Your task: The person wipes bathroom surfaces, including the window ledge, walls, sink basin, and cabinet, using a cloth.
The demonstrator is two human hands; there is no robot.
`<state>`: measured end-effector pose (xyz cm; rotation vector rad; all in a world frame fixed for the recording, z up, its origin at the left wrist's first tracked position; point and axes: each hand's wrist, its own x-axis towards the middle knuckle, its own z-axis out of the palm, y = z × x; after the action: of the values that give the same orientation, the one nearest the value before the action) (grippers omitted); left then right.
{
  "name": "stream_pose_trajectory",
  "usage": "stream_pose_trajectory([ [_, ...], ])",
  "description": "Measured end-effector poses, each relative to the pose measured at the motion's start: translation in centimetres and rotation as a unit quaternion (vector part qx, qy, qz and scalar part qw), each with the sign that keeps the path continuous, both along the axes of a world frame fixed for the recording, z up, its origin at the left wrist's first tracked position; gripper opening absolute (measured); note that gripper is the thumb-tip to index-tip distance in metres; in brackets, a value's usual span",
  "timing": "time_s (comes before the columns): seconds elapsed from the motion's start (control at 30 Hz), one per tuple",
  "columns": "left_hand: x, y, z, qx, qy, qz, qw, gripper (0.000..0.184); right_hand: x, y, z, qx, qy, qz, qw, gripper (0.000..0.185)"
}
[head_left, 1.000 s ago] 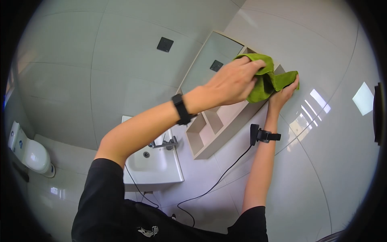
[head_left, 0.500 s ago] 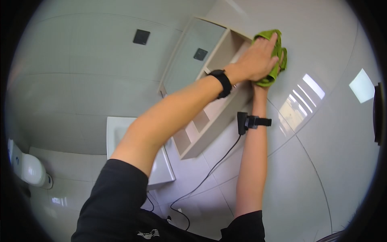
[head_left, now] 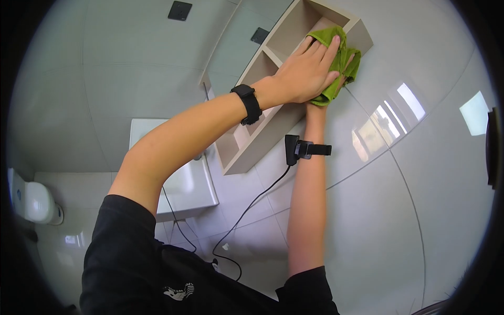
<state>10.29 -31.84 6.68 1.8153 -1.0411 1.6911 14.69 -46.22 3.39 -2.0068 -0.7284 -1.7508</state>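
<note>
A green cloth (head_left: 332,93) lies bunched at the upper end of a beige open-fronted wall shelf (head_left: 252,149). My left hand (head_left: 307,73), with a black band on its wrist, presses on the cloth with fingers stretched out and slightly apart. From below, my right hand (head_left: 347,71) reaches behind the same cloth. Folds of green hide most of that hand, and only a bit of it shows at the cloth's right side. A black strapped device (head_left: 299,149) with a cable sits on my right forearm.
A mirror (head_left: 236,42) adjoins the shelf on the left. Beneath it juts a white washbasin (head_left: 197,184). A toilet (head_left: 39,202) stands far left. Glossy tiled wall (head_left: 378,210) fills the right side. A black cable (head_left: 247,210) hangs from the forearm device past the basin.
Both hands and the cloth have shifted left in view, and the cloth now overlaps the shelf's upper end more. The view has tilted, so shelf and basin appear higher.
</note>
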Motion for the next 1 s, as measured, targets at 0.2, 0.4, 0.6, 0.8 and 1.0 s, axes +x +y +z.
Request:
stream_pose_trajectory([
  [0.2,0.5,-0.4,-2.6,0.019,0.057,0.069,0.996,0.075,0.2,0.5,-2.4,0.007,0.059,0.023,0.998,0.077],
  [0.4,1.1,1.7,-7.3,0.04,0.11,0.08,0.99,0.075,0.5,2.8,-7.4,0.036,0.122,0.01,0.992,0.08],
  [0.6,0.1,1.5,-13.8,0.047,0.176,0.061,0.981,0.075,0.0,3.0,-15.2,0.077,0.184,-0.001,0.98,0.083],
  [0.8,-0.7,1.2,-20.0,0.061,0.256,0.037,0.964,0.076,-1.9,2.0,-21.3,0.086,0.335,0.016,0.938,0.096],
  [1.0,0.0,2.6,-21.8,0.088,0.241,0.061,0.965,0.077,-2.5,2.7,-22.8,0.049,0.291,-0.039,0.955,0.096],
])
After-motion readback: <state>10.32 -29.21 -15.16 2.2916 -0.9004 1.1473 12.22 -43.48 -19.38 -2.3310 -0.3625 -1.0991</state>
